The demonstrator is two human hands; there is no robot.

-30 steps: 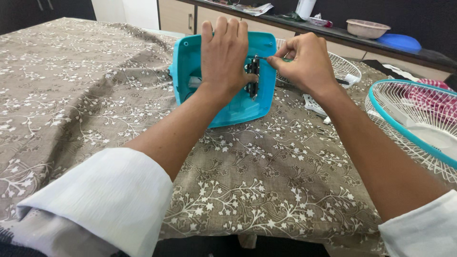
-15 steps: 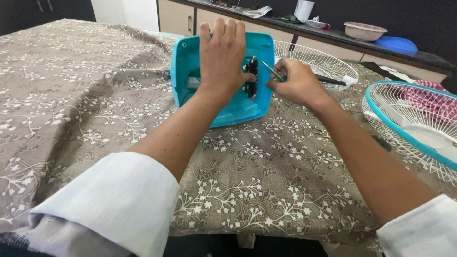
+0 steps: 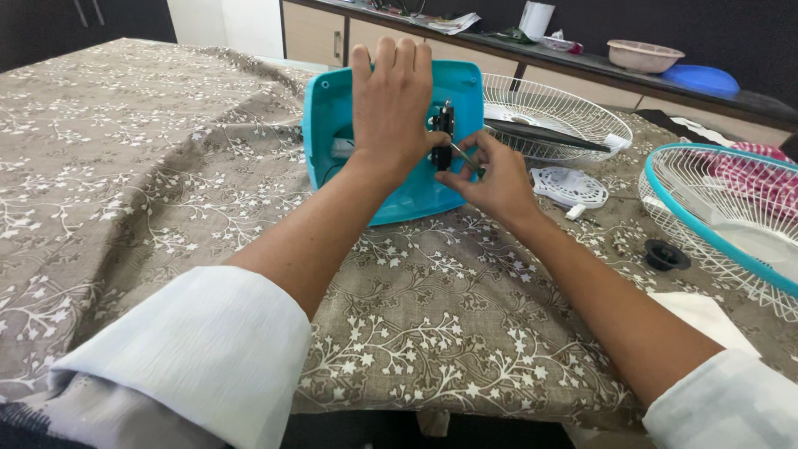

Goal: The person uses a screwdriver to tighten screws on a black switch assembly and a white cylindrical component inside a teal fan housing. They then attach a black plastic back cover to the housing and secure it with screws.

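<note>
Teal plastic fan base (image 3: pixel 399 195) propped upright on the patterned desk (image 3: pixel 125 166), pinned under the spread left hand (image 3: pixel 391 104). Just right of it, right hand (image 3: pixel 490 175) pinching a thin screwdriver (image 3: pixel 462 154), tip aimed left at the upright black bracket (image 3: pixel 443 137). Screw hidden; farther right, wire grille (image 3: pixel 731 216) cut off.

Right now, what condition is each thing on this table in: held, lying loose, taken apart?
Left hand: palm flat on the turquoise fan base, pinning it.
Right hand: pinching a thin tool at the black part on the base.
Turquoise fan base: lying on the cloth, detached.
White wire grille: off, lying flat.
Turquoise-rimmed grille: off, lying flat.
Black cap: loose on the cloth.
</note>
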